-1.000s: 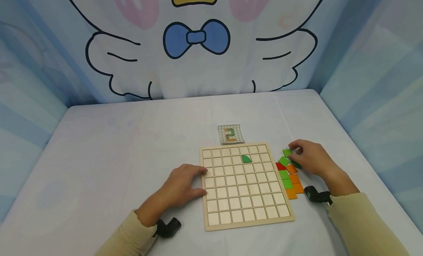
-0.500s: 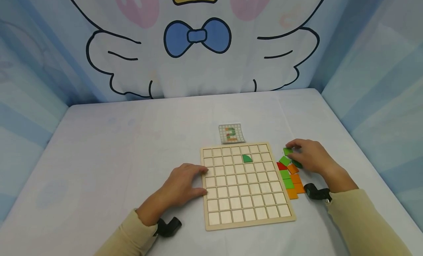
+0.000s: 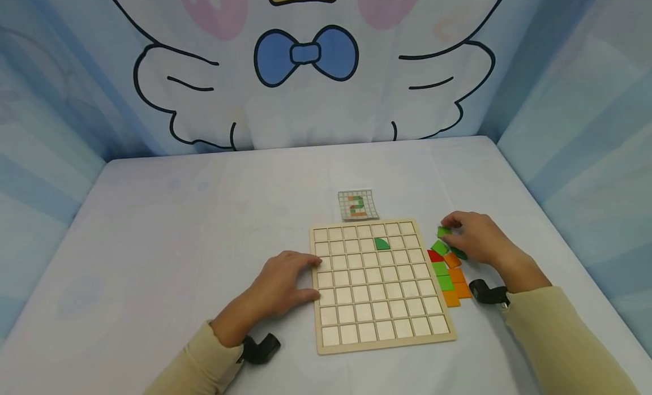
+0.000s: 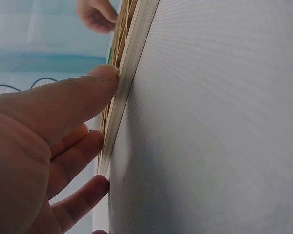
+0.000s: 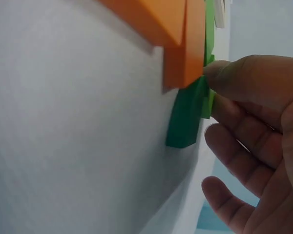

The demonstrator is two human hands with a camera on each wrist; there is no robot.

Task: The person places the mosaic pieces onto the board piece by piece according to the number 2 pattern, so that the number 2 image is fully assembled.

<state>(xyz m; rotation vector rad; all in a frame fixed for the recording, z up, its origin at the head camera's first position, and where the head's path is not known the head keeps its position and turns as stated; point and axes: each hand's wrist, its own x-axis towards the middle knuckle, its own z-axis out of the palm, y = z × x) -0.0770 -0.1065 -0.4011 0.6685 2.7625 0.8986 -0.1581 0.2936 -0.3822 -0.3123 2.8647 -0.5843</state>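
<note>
From my remote station I monitor two bare hands at a white table [image 3: 204, 231]. The left hand [image 3: 282, 282] is ungripped: its thumb and fingers are spread well apart, their tips resting against the left edge of the wooden board [image 3: 387, 345]. The right hand [image 3: 481, 239] is to the right of the board, thumb and forefinger slightly parted at the light green tile [image 3: 442, 232], at the far end of the loose pieces; I cannot tell whether they pinch it or only touch it. The board is square, without a long axis; its side edges run away from the wearer, leaning slightly left at the far end. On its grid, the green quarter-round [image 3: 381, 244] lies with its square corner toward the near left and its curve toward the far right. The dark green piece [image 5: 185, 117] lies below the right fingertips, its long axis slanting toward the near right in the head view.
</note>
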